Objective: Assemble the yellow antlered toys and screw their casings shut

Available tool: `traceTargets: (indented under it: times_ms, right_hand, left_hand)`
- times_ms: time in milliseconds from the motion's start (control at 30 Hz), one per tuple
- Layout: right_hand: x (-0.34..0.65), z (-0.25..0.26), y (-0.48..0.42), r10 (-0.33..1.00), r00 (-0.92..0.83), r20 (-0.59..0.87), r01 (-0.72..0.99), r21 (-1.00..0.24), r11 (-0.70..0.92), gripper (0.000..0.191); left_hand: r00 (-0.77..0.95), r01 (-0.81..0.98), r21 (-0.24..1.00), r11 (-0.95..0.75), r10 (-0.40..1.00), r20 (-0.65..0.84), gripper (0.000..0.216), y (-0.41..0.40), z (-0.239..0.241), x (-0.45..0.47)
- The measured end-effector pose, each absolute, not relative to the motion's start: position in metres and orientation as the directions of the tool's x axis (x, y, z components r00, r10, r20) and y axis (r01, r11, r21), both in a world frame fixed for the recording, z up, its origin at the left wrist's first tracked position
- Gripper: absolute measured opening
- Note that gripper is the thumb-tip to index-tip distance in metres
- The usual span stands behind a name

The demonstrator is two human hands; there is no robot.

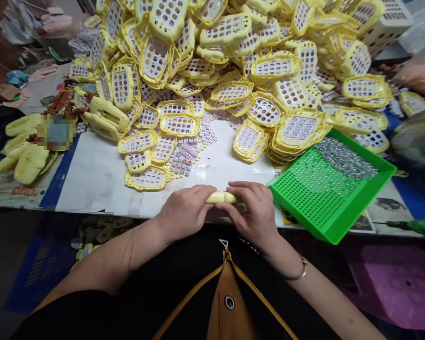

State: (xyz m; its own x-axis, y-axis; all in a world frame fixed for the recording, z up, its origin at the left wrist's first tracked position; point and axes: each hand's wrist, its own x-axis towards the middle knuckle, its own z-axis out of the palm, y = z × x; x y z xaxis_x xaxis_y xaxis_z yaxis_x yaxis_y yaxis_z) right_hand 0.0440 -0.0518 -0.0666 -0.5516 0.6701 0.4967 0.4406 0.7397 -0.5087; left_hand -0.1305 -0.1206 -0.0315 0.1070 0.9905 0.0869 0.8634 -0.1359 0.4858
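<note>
Between my two hands, at the front edge of the table, is a yellow plastic toy phone shell [220, 197], seen edge-on. My left hand [186, 208] grips its left end, thumb below and fingers on top. The right end is pinched by my right hand [253, 205] in the same way. Just beyond my left hand lie several yellow shells [147, 178] with white hole-punched inserts, and small printed key pieces [184, 156] are spread beside them. A stack of yellow shells [299, 130] stands beyond my right hand.
A big heap of yellow shells [226, 33] covers the back of the table. At the right, a green perforated tray [304, 193] holds many small metal screws [347, 158]. More yellow shells [31, 160] lie at the left edge. A purple stool [396, 288] is below, right.
</note>
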Motion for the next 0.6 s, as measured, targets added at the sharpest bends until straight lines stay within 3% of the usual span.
traceTargets:
  times_ms: [133, 300, 433, 600]
  right_hand:
    - [0.037, -0.068, -0.051, 0.693, -0.508, 0.511, 0.489, -0.491, 0.721, 0.014]
    - [0.033, -0.066, -0.047, 0.703, -0.540, 0.463, 0.549, -0.439, 0.711, 0.023]
    - [0.028, -0.069, -0.052, 0.735, -0.477, 0.481, 0.546, -0.493, 0.677, 0.018]
    - [0.021, -0.075, -0.050, 0.737, -0.444, 0.510, 0.544, -0.500, 0.674, 0.022]
  left_hand:
    - [0.048, 0.925, 0.371, -0.087, 0.992, 0.113, 0.026, -0.118, -0.032, -0.121]
    - [0.049, 0.904, 0.422, -0.073, 0.997, 0.067, 0.029, -0.114, -0.029, -0.123]
    - [0.028, 0.907, 0.415, -0.067, 0.995, 0.098, 0.038, -0.114, -0.032, -0.120]
    - [0.001, 0.904, 0.425, -0.036, 0.997, 0.082, 0.034, -0.111, -0.033, -0.119]
